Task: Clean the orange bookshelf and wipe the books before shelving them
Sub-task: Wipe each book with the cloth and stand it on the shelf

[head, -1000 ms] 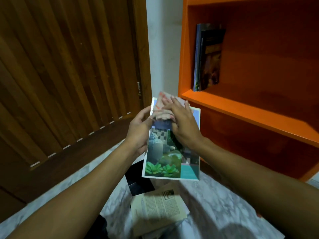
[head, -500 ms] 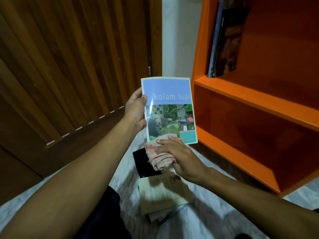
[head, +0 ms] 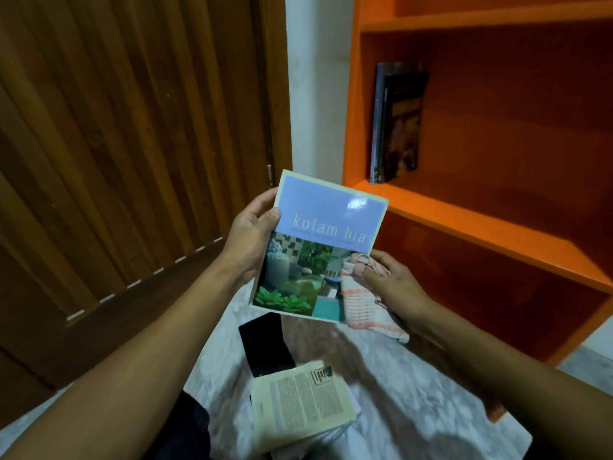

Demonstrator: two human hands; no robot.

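My left hand (head: 250,240) grips the left edge of a book (head: 318,234) with a lilac top and a garden photo, titled "kolam hias", held up in front of me. My right hand (head: 389,280) holds a pale striped cloth (head: 363,303) against the book's lower right corner. The orange bookshelf (head: 464,220) stands to the right. Two or three dark books (head: 396,124) stand upright at the left end of its middle shelf.
On the marbled floor (head: 414,393) below lies a small pile of books: a cream one with printed text (head: 298,406) on top and a black one (head: 265,343) behind it. A slatted wooden door (head: 126,144) fills the left. A white wall strip (head: 315,88) separates door and shelf.
The cloth went from the upper cover down past the bottom edge, then to the lower right corner. The book now sits a little tilted and nearer the shelf.
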